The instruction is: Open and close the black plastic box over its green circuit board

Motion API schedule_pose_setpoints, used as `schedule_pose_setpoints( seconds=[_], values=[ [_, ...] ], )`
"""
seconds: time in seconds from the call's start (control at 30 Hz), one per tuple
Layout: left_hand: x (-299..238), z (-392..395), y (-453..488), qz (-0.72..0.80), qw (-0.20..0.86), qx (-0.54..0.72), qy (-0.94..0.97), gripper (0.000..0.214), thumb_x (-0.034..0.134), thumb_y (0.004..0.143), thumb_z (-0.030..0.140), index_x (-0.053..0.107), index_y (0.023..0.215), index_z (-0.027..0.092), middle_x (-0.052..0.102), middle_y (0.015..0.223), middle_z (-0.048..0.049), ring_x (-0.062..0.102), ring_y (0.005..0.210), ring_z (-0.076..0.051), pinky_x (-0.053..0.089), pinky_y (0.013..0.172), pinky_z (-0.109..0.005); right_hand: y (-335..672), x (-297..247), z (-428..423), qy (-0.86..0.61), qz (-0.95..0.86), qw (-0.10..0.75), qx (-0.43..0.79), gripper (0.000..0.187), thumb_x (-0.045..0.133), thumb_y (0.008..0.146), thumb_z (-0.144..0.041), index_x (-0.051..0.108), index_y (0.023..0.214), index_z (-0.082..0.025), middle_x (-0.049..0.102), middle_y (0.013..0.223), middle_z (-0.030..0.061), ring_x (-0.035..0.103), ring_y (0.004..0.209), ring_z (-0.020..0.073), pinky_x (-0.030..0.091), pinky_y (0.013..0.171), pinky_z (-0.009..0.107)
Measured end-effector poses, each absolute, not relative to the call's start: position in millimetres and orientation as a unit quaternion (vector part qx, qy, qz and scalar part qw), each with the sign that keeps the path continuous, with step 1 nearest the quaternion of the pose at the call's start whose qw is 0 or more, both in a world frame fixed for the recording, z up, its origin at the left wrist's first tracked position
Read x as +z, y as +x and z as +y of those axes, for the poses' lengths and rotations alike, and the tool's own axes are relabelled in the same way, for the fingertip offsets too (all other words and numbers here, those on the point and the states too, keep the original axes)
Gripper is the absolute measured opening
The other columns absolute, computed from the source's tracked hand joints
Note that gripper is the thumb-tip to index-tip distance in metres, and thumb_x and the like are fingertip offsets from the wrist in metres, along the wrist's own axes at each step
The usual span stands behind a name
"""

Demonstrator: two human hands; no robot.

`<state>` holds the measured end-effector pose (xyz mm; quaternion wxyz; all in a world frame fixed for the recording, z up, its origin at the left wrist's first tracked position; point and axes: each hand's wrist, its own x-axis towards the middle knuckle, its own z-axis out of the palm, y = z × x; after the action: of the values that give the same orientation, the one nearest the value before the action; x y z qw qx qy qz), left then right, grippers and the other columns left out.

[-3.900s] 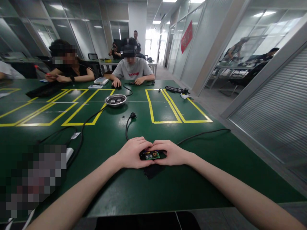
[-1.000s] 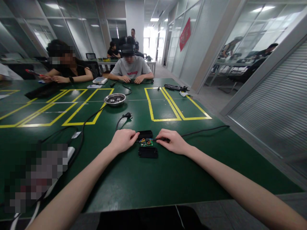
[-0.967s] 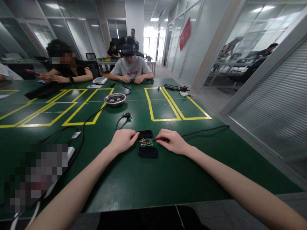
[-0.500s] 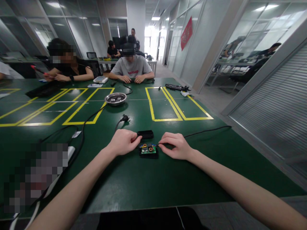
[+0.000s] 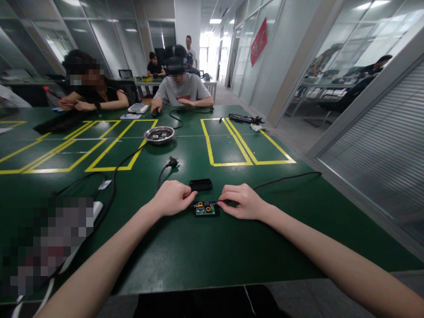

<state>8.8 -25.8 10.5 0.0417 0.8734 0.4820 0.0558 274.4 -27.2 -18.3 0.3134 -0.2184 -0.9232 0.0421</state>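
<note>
A green circuit board (image 5: 201, 211) with copper-coloured coils lies in a small open black case (image 5: 217, 212) on the table. My left hand (image 5: 174, 197) is closed in a pinch at the case's left end, on the power cord (image 5: 159, 179) that runs behind it to a black plug (image 5: 172, 162). At the right end, the fingertips of my right hand (image 5: 243, 202) pinch a black cable (image 5: 285, 179) trailing off to the right. Just beyond the case lies its black cover (image 5: 200, 184), hollow side up. My fingers hide both cable ends in part.
A metal bowl (image 5: 159, 135) holding small metal parts stands farther back. Yellow tape rectangles (image 5: 232, 165) mark the green table (image 5: 185, 256). At left lie cables and a blurred-out object (image 5: 49, 243). Two co-workers sit opposite; a black folded tool (image 5: 245, 119) lies at back right.
Both my hands stay at the case, with only small shifts; the board appears to sit flatter in it. Across the table, a co-worker's hand has moved sideways to a dark object at the left.
</note>
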Motion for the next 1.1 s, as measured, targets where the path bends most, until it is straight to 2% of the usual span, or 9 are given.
schedule_pose_setpoints(
  seconds=[0.27,0.53,0.67,1.1],
  values=[
    [9.6,-24.8,13.5,0.515,0.044,0.021,0.856,0.052,0.041,0.098,0.042,0.064,0.057,0.019,0.065,0.058,-0.0068,0.055,0.054,-0.019,0.026,0.057,-0.031,273.2,-20.1,-22.9,-0.276,-0.928,0.244,0.062,0.024,0.05,0.099,-0.021,0.067,0.083,-0.017,0.068,0.075,0.0041,0.061,0.063,0.0138,0.042,0.059,0.025],
    [7.1,-27.0,17.2,0.508,0.06,0.013,0.859,0.051,0.041,0.101,0.039,0.071,0.066,0.019,0.071,0.067,-0.0085,0.064,0.062,-0.021,0.034,0.062,-0.03,269.2,-14.5,-24.8,-0.337,-0.911,0.192,0.14,0.019,0.053,0.094,-0.016,0.066,0.08,-0.018,0.069,0.077,0.0044,0.062,0.067,0.0157,0.042,0.064,0.025],
    [4.7,-27.8,19.3,0.498,0.062,0.012,0.865,0.05,0.039,0.103,0.037,0.075,0.073,0.018,0.075,0.075,-0.0098,0.068,0.068,-0.022,0.037,0.063,-0.029,268.6,-14.3,-24.0,-0.366,-0.897,0.181,0.166,0.02,0.054,0.096,-0.019,0.067,0.081,-0.018,0.069,0.077,0.0046,0.062,0.068,0.0163,0.042,0.065,0.026],
    [1.9,-25.9,17.0,0.488,0.064,0.037,0.87,0.053,0.04,0.104,0.041,0.073,0.07,0.018,0.074,0.073,-0.01,0.068,0.067,-0.022,0.032,0.059,-0.029,271.4,-19.0,-19.9,-0.358,-0.896,0.197,0.173,0.02,0.06,0.095,-0.023,0.067,0.077,-0.018,0.065,0.071,0.0019,0.057,0.062,0.014,0.038,0.06,0.025]
  ],
)
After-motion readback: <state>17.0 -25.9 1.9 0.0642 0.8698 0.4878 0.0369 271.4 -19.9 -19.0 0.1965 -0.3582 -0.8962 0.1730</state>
